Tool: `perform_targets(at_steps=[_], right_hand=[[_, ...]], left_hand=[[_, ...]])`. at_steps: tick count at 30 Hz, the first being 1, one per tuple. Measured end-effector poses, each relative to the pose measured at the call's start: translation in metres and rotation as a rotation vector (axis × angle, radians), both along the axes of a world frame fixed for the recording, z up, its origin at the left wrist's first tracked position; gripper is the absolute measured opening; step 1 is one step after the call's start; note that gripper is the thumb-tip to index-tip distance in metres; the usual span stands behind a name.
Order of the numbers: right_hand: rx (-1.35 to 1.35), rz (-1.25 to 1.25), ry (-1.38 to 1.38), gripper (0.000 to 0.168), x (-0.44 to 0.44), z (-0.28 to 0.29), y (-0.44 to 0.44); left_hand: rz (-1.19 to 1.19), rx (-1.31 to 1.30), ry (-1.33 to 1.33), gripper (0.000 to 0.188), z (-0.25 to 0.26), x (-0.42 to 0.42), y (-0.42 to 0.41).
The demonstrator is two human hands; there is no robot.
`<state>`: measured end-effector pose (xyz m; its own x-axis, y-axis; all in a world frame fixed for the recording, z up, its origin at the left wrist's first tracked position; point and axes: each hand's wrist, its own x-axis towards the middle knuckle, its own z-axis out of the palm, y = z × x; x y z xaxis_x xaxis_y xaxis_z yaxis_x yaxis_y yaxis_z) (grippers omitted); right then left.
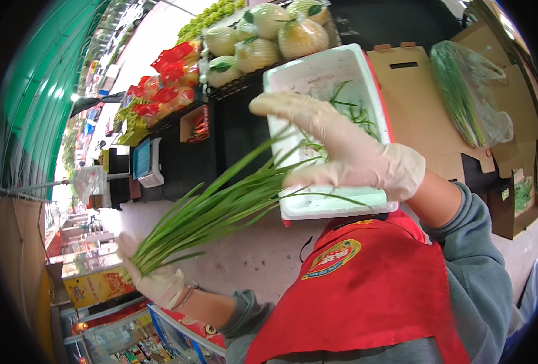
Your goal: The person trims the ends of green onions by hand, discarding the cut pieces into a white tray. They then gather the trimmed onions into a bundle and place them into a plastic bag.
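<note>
My left hand [153, 277], in a pale thin glove, grips the stem end of a bunch of long flat green leaves, which look like Chinese chives [205, 211]. The bunch slants up to the right, its tips reaching over a white foam box [291, 209]. Above that box is my gloved right hand [342, 136], fingers and thumb spread wide, with the leaf tips beside and partly behind its thumb. Loose green leaf scraps [360, 116] lie inside the box. Part of the box's inside is hidden by my right hand.
Bagged green stalks [460, 95] rest on flattened cardboard [410, 100] at right. Netted pomelos [260, 36] fill a black crate beyond the box. Farther left are red-bagged fruit [164, 86], a small carton [194, 123] and a scale [148, 161]. A glass-topped case [137, 336] stands lower left.
</note>
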<state>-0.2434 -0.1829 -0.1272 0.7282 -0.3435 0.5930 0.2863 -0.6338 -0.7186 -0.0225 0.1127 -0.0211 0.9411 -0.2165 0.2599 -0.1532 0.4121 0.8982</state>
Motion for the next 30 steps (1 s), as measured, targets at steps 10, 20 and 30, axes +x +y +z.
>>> perform_targets(at_steps=[10,20,30], right_hand=[[0.107,0.478,0.32,0.106,0.053,0.047,0.043],[0.962,1.078,0.643,0.036,0.056,0.021,0.059],[1.018,1.116,0.628,0.023,0.044,0.003,0.048]], left_hand=[[-0.547,0.049,-0.069,0.024,0.001,-0.035,-0.058],[-0.84,0.073,0.037,0.024,-0.001,-0.018,-0.091],[-0.86,-0.151,0.17,0.069,-0.031,-0.024,-0.113]])
